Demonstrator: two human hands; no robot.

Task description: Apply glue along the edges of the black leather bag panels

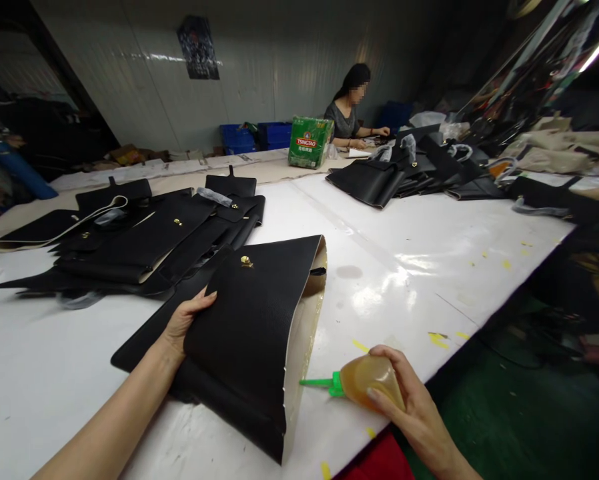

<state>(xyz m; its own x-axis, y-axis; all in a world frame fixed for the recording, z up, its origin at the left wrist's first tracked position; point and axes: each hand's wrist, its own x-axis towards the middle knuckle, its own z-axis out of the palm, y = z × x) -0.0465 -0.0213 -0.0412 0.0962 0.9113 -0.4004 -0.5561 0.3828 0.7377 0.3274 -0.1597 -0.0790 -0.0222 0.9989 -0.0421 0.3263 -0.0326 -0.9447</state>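
A black leather bag piece [259, 313] with a gold clasp lies on the white table, its open side toward the right and its pale lining showing. My left hand [187, 320] grips its left part, thumb on top and the other fingers hidden beneath. In my right hand [404, 400] is a clear squeeze bottle [367, 381] of amber liquid, held on its side. The bottle's green nozzle [319, 383] points left, its tip at the pale inner edge of the opening. Small shiny beads show along that edge.
Stacked black bag pieces [144, 233] lie at left, and another heap [419, 167] sits at back right. A green Tsingtao box [307, 143] stands near a seated person [349, 113]. The white table's [429, 267] edge runs diagonally at right.
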